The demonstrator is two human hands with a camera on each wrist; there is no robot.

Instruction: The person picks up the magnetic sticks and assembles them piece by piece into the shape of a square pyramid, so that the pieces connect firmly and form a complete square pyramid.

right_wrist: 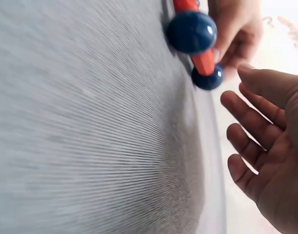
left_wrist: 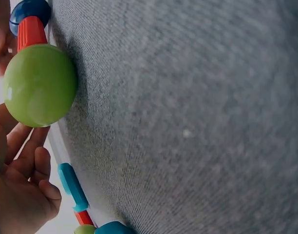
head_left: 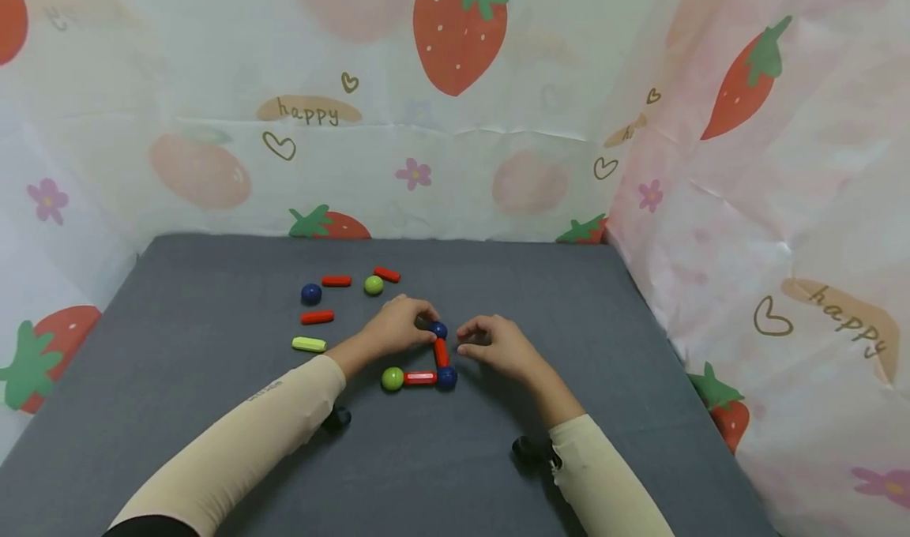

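An L-shaped chain of toy pieces lies on the grey cloth: a green ball (head_left: 392,379), a red rod (head_left: 420,378), a corner blue ball (head_left: 446,378), a second red rod (head_left: 441,354) and a far blue ball (head_left: 438,330). My left hand (head_left: 400,324) pinches that far ball between thumb and fingers. To its right, my right hand (head_left: 502,346) holds nothing, its fingers loosely bent and apart from the chain. The right wrist view shows the right hand (right_wrist: 270,131) beside the far blue ball (right_wrist: 207,77). In the left wrist view, the green ball (left_wrist: 40,85) partly hides the left hand (left_wrist: 25,170).
Loose pieces lie left of the chain: a blue ball (head_left: 311,294), a green ball (head_left: 374,285), a yellow-green rod (head_left: 309,344) and red rods (head_left: 317,317). A strawberry-print sheet (head_left: 455,166) hangs behind the grey table (head_left: 426,466) and along its sides.
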